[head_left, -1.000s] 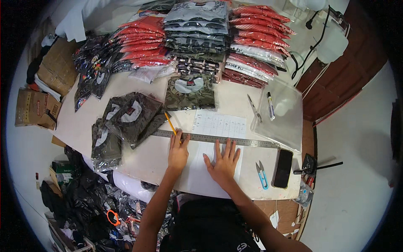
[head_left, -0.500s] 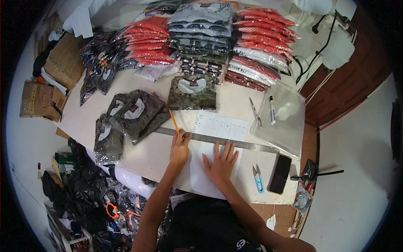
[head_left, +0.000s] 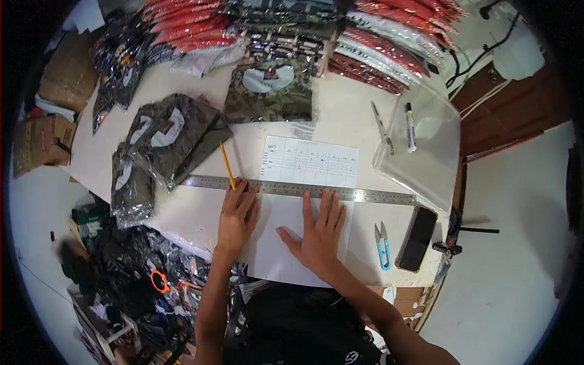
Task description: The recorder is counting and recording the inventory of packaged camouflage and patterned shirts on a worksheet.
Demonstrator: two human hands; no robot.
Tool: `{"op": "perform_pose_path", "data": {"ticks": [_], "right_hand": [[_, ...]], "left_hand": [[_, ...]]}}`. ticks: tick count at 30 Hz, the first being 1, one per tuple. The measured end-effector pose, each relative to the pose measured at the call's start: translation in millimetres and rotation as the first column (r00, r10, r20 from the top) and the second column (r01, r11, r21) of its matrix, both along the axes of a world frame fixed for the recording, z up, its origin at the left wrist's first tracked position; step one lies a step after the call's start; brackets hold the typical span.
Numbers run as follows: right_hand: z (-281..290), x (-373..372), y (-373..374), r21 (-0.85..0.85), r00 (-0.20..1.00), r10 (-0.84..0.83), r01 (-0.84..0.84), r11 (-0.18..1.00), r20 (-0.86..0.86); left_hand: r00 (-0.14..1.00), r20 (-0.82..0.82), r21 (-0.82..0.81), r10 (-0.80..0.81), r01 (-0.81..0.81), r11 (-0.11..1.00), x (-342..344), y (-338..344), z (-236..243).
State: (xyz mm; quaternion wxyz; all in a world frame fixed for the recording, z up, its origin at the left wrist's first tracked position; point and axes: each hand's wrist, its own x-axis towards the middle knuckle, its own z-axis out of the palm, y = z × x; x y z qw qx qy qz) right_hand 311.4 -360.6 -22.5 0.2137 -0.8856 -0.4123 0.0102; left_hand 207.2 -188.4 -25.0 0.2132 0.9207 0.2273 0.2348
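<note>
A long metal ruler [head_left: 280, 188] lies across the table, along the top of a blank white sheet of paper [head_left: 274, 255]. My left hand [head_left: 239, 213] rests at the sheet's upper left corner, its fingers on the ruler. Between those fingers it holds a yellow pencil [head_left: 227, 161], slanting up and away to the left. Spread flat, my right hand [head_left: 319, 234] presses on the sheet with its fingertips against the ruler. Just beyond the ruler lies a paper with a handwritten table [head_left: 310, 161], its near edge close to the metal.
Blue thread snips [head_left: 382, 246] and a black phone [head_left: 417, 238] lie at right. A marker [head_left: 410, 128] sits on a clear plastic case [head_left: 429, 161], a pen [head_left: 382, 128] beside it. Bagged camouflage shirts [head_left: 170, 134] lie left; bagged garments [head_left: 383, 58] are stacked at the back.
The view has shifted nearer the table. My left hand has slid left along the ruler with the pencil; my right hand stays spread on the sheet.
</note>
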Motion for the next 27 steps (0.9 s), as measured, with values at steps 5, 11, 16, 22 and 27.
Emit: {"op": "perform_pose_path", "data": {"ticks": [5, 11, 16, 22, 27], "right_hand": [[4, -1, -6, -0.039, 0.998, 0.05, -0.052, 0.998, -0.042], [11, 13, 3, -0.072, 0.997, 0.053, -0.057, 0.996, -0.06], [4, 14, 7, -0.094, 0.998, 0.03, -0.034, 0.995, -0.046], [8, -5, -5, -0.11, 0.991, 0.053, -0.067, 0.992, -0.125], [12, -8, -7, -0.072, 0.973, 0.134, -0.149, 0.986, -0.189]], "left_hand": [[0.997, -0.082, -0.016, -0.014, 0.012, 1.0, -6, 2, 4], [0.988, -0.154, -0.028, 0.019, -0.024, 0.999, 1, -5, 11], [0.976, -0.217, 0.04, 0.024, -0.015, 0.999, 7, -8, 16], [0.966, -0.237, 0.026, 0.102, -0.099, 0.995, -28, -32, 11], [0.947, -0.277, 0.03, 0.16, -0.158, 0.987, -39, -42, 17]]}}
